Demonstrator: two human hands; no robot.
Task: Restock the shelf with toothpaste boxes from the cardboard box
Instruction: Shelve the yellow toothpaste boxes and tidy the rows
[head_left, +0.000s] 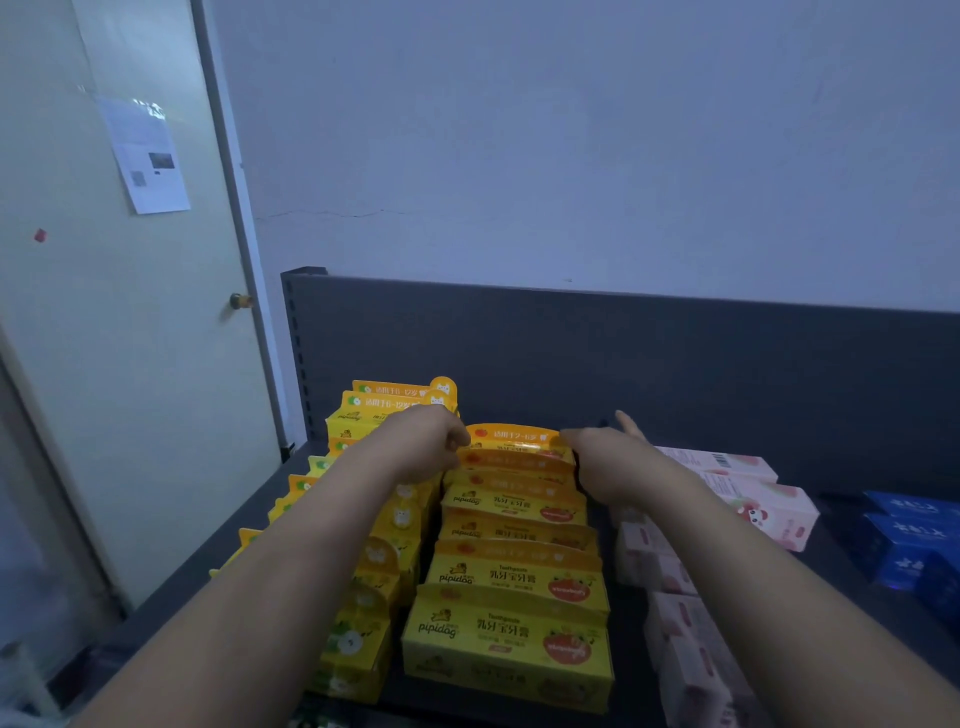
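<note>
1. Behind everything, a pale wall (571, 130) fills the upper view, with a closed door (104, 364) at the left carrying a taped paper notice (148, 156) and a small round knob (240, 300).
2. Below the wall stands the dark grey shelf (675, 374) — its upright back panel runs across the middle and its flat deck holds all the stock.
3. On the deck, the yellow toothpaste boxes (511, 613) sit in a centre row running from the front edge to the back panel, each leaning on the next; a second yellow row (363, 613) lies just beside it on the left.
4. Right of the centre row are pink boxes (748, 499), and further right, well apart, blue boxes (904, 540).
5. Both bare forearms reach in from the bottom corners toward the rear of the centre row.
6. The left hand (426, 441) has its fingers curled against the left end of the rearmost yellow box (511, 441); the right hand (608, 457) presses the right end, fingers loosely spread — the two hands hold that box between them.
7. No cardboard box is visible.
</note>
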